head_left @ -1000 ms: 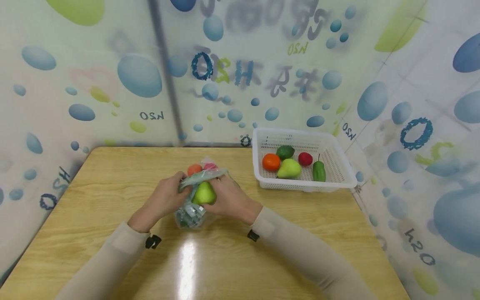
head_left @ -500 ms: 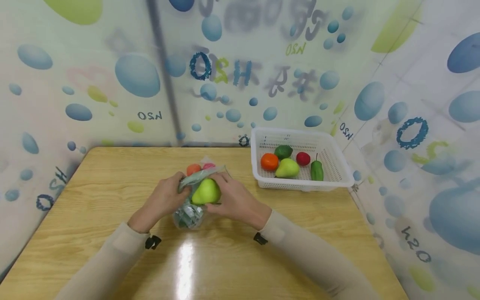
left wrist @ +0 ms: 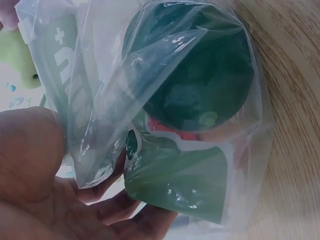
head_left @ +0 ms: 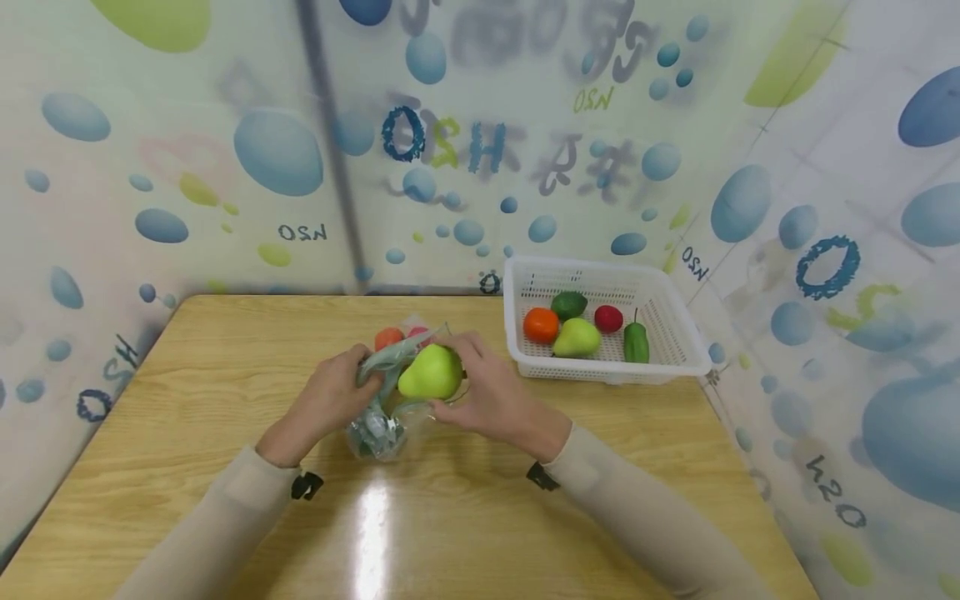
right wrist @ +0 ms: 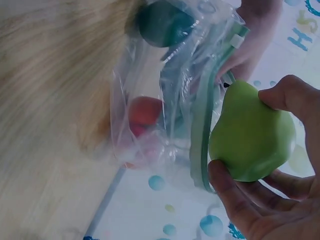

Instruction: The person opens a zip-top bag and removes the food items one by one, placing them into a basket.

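Note:
My right hand (head_left: 498,396) grips a green pear (head_left: 435,372) between thumb and fingers. In the right wrist view the pear (right wrist: 252,132) is outside the clear zip bag (right wrist: 200,135), right at its green-edged mouth. The left hand (head_left: 330,400) holds the bag's rim, thumb on the near side. Through the plastic in the left wrist view shows a dark green round thing (left wrist: 195,65). An orange-red round thing (right wrist: 145,110) and something pink (right wrist: 145,142) also lie inside the bag.
A white perforated basket (head_left: 600,371) stands at the table's back right. It holds an orange fruit (head_left: 541,325), a second pear (head_left: 577,338), a dark green fruit (head_left: 569,305), a red fruit (head_left: 608,318) and a green pepper (head_left: 636,342). Patterned curtains border the wooden table (head_left: 465,525).
My right hand has drawn the pear out of the bag's mouth, moving right and slightly up. The left hand has kept its hold on the bag in the same place.

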The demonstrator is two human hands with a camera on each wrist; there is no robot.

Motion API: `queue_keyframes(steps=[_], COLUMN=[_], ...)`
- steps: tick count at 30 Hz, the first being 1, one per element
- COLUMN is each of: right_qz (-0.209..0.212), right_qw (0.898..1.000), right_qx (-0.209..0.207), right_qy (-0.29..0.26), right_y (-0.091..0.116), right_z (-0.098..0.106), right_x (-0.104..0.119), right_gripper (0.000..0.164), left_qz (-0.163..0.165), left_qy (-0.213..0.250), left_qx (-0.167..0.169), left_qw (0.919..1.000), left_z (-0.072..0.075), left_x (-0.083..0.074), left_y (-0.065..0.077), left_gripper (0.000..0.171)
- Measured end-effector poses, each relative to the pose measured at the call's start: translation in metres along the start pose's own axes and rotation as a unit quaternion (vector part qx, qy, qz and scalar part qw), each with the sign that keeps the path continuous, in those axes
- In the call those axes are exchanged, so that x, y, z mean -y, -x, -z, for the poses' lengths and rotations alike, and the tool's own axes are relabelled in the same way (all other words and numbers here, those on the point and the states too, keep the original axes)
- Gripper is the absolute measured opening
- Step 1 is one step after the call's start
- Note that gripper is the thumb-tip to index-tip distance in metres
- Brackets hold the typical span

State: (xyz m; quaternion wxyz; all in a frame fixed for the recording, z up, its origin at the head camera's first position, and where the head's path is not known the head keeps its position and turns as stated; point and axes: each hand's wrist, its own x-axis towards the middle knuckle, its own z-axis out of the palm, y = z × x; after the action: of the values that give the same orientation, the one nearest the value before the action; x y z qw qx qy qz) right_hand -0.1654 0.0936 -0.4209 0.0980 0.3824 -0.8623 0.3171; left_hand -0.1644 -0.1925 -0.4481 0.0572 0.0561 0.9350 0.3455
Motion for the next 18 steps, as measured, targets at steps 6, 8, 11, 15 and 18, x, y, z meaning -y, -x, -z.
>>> queue_keyframes(steps=[6,8,11,15,18], right_qz=[0.011,0.006,-0.002,-0.019,-0.029], right_qw=[0.999,0.999,0.998,0.997,0.996], right_qx=[-0.03,-0.039,-0.055,-0.077,-0.09], right_qy=[0.016,0.016,0.01,-0.002,0.002], right_y=[0.003,0.004,0.006,0.008,0.009], right_z=[0.017,0.023,0.032,0.042,0.049], right_x=[0.0,-0.001,-0.005,-0.014,-0.023], right_gripper=[0.082,0.081,0.081,0.08,0.08], left_qz=[-0.005,-0.013,-0.028,-0.039,-0.036], left_qy=[-0.006,-0.011,-0.024,-0.034,-0.034], left_qx=[-0.012,-0.022,-0.038,-0.047,-0.045], left_qw=[0.9999,0.9996,0.9986,0.9976,0.9978], left_z=[0.002,0.002,0.004,0.004,0.005], left_x=[0.0,-0.001,-0.002,-0.004,-0.005], left_y=[0.0,-0.001,-0.002,-0.004,-0.005], left_gripper=[0.037,0.036,0.034,0.039,0.045])
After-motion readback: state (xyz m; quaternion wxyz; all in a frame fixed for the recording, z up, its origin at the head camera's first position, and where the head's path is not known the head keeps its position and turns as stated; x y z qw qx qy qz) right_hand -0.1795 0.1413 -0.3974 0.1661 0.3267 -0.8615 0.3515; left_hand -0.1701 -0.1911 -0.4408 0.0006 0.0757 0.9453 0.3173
